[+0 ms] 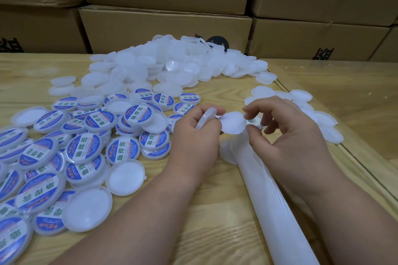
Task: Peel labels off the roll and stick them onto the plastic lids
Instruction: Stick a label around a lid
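The left hand point(195, 135) grips a white plastic lid point(206, 119) edge-on, fingers curled round its rim, holding it above the wooden table point(193, 232). The right hand point(286, 133) pinches a round label point(233, 122) between thumb and forefinger; the label shows its pale, unprinted side and hangs between the two hands, its left edge just beside the held lid. Whether it already touches the lid cannot be told. Beneath the right hand a long strip of white backing paper point(273, 206) runs from the near edge of the table up towards the fingers; the roll itself is hidden behind the hand. To the left lies a spread of labelled lids point(86, 148), blue and white with green characters, overlapping one another, with a few bare lids among them turned hollow side up. Further back sits a large heap of unlabelled lids point(172, 64), and a smaller cluster of bare lids point(318, 118) lies to the right, beyond the right hand. Brown cardboard boxes point(165, 28) with black printing are stacked along the far side of the table.
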`<control>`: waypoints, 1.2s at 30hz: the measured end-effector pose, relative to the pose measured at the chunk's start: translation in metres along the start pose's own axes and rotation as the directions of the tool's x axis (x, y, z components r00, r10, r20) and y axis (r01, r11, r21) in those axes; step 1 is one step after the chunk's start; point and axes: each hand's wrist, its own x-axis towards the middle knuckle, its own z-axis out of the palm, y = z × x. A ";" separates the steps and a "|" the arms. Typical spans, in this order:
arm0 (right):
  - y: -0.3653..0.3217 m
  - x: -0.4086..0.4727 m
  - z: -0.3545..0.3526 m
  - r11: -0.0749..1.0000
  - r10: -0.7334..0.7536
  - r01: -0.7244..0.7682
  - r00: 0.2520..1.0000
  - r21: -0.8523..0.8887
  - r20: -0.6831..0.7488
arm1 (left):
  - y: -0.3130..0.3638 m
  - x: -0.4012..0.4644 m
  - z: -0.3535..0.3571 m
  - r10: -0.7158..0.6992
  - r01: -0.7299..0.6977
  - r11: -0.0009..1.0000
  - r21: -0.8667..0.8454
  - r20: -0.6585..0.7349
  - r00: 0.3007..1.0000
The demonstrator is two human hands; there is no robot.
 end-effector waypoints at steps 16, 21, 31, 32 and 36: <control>0.001 -0.002 0.002 0.999 0.053 -0.053 0.999 0.005 0.009 | 0.002 -0.001 -0.003 -0.029 0.032 0.999 -0.038 0.054 0.998; -0.005 -0.001 0.003 0.978 0.152 -0.140 0.986 0.156 -0.072 | -0.001 -0.002 -0.002 0.068 -0.051 0.995 -0.084 0.213 0.975; -0.008 0.004 0.000 0.813 0.397 -0.286 0.910 0.508 -0.123 | -0.005 0.002 -0.002 0.019 0.007 0.985 -0.174 0.150 0.988; -0.007 0.004 0.000 0.801 0.413 -0.297 0.903 0.521 -0.121 | -0.005 0.002 -0.003 0.016 0.005 0.988 -0.156 0.133 0.991; -0.006 0.005 0.000 0.763 0.470 -0.336 0.875 0.552 -0.117 | -0.006 0.006 -0.004 0.023 -0.017 0.995 -0.101 0.060 0.998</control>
